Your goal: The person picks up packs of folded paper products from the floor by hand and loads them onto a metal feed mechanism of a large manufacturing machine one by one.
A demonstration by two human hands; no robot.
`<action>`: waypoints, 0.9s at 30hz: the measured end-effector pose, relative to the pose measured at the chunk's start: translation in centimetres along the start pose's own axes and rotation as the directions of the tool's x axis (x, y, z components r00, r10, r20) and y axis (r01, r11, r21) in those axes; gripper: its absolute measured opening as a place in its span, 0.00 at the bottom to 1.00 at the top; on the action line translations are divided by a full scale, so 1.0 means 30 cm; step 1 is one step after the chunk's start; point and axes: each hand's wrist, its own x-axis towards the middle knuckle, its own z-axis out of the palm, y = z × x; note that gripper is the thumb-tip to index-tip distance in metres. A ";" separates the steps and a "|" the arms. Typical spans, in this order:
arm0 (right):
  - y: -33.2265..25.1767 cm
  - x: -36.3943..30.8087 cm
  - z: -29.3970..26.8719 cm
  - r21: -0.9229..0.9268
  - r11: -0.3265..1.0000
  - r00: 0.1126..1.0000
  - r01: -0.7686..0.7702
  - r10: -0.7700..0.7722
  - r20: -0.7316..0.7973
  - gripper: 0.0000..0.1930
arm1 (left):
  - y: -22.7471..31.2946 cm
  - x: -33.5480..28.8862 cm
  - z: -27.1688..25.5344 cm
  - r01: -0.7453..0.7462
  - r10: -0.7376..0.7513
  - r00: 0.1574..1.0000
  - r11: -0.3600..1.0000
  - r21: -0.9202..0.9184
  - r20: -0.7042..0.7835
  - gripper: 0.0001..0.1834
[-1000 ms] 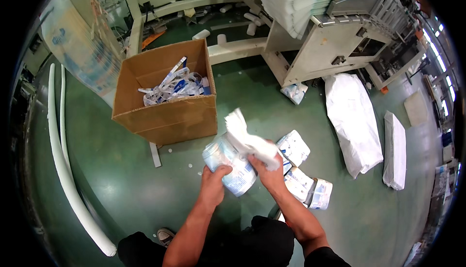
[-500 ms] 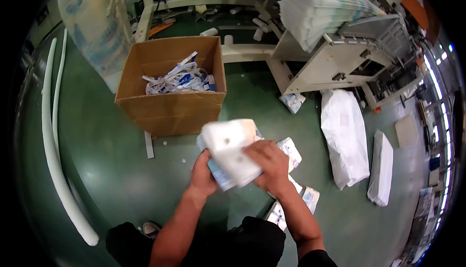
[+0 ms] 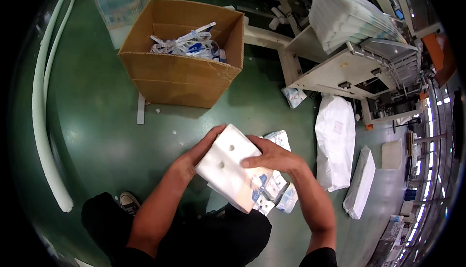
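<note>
Between my hands I hold a folded stack of plastic bags, white with two round holes and a peach-and-blue print at its lower right end. My left hand grips the upper left edge, its fingers partly hidden behind the stack. Across the right side lies my right hand, thumb pressed on the white face and the other fingers mostly hidden. Under and beside my right forearm, several similar printed packs lie on the floor, partly covered by the held stack.
An open cardboard box with clear and blue plastic strips stands ahead. Long foam tubes lie at left. To the right are a white wrapped bundle, a narrower one and a metal machine frame carrying stacked plastic sheets.
The stack has turned in my hands and come closer to my body, its holed white face now facing up. My right thumb now presses on that face. The view has shifted.
</note>
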 end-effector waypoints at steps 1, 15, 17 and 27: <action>0.036 0.005 0.009 0.125 0.990 0.998 -0.066 0.067 -0.006 0.46 | 0.010 0.006 -0.007 0.044 -0.046 0.999 0.991 -0.126 -0.016 0.44; 0.019 0.055 0.059 -0.079 0.905 0.559 0.419 -0.325 -0.763 0.47 | 0.053 0.002 0.078 -0.447 0.476 0.879 0.845 0.296 -0.034 0.46; -0.021 0.037 0.053 -0.209 0.855 0.528 0.475 -0.467 -0.710 0.48 | 0.078 -0.016 0.077 -0.509 0.560 0.828 0.736 0.446 0.021 0.43; -0.073 0.014 0.103 -0.698 0.544 0.029 0.466 -0.798 -0.602 0.41 | 0.044 0.016 -0.032 -0.679 0.795 0.604 0.483 0.554 0.047 0.35</action>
